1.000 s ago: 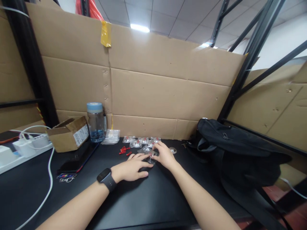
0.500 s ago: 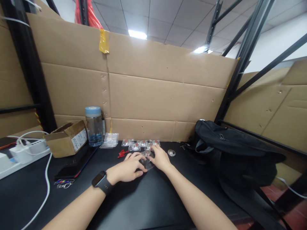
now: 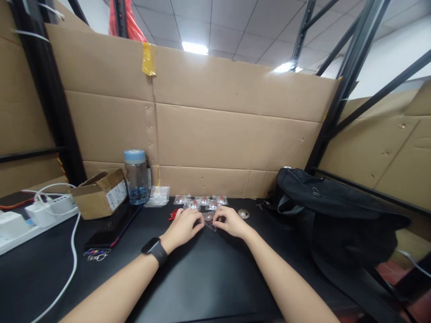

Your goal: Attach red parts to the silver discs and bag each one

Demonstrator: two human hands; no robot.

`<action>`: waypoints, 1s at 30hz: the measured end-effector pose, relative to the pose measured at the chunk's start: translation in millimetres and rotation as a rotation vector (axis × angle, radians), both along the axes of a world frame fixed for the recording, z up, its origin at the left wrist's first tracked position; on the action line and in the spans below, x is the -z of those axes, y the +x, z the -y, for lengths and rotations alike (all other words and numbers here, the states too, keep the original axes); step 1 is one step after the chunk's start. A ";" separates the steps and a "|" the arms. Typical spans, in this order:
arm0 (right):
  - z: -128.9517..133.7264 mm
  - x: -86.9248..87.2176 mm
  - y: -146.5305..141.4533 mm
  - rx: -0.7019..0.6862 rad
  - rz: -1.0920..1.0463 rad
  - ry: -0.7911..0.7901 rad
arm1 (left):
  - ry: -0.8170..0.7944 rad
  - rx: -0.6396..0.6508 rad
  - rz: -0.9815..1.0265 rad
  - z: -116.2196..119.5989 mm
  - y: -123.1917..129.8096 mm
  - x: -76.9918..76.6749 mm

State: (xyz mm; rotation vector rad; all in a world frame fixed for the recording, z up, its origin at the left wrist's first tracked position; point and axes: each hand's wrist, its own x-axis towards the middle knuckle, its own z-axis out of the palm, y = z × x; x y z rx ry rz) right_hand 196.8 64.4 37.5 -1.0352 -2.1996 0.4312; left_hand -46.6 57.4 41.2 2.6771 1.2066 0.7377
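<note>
Two bare hands meet just below the middle of the frame, over a black surface (image 3: 202,273), with a small clear packet (image 3: 209,219) between them. The left hand (image 3: 183,228), wearing a dark watch (image 3: 155,250) on its wrist, has its fingers curled, thumb and forefinger narrow and holding the left edge of the clear packet. The right hand (image 3: 232,222) has thumb and forefinger drawn close together on the packet's right side, also holding it; how firmly either hand grips is too small to tell. Behind the hands, five clear packets with red bits inside (image 3: 203,200) lie close together near the foot of a cardboard wall (image 3: 202,143). Red cords (image 3: 173,215) lie just beside the left hand, partly hidden by it. Right of the right hand, apart from it, lies a flat ring-shaped roll (image 3: 243,214). Left of centre, a stack of clear bags (image 3: 158,196) sits near an upright bottle with a blue lid (image 3: 136,179). Farther left stand an open cardboard box (image 3: 100,195) and, at the left edge, a white power strip (image 3: 42,220) with a white cable (image 3: 74,251). A dark flat device (image 3: 112,226) lies in front of the box, with a key ring (image 3: 97,255) at its near end. On the right side of the frame rests a black bag (image 3: 336,215).
</note>
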 end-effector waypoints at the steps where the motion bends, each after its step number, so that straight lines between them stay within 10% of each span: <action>1: -1.1 1.2 -0.1 0.011 -0.022 -0.013 | -0.021 -0.021 0.027 -0.9 0.1 -0.5; 10: -12.7 17.5 -0.3 0.219 -0.378 -0.302 | -0.277 -0.132 0.307 -6.7 1.0 -1.1; 23: 3.0 5.3 -4.9 0.132 0.109 0.029 | -0.001 -0.138 -0.011 5.5 7.0 4.0; 30: 12.8 -5.9 -10.7 0.073 0.062 -0.074 | -0.052 -0.077 -0.012 4.8 5.4 6.3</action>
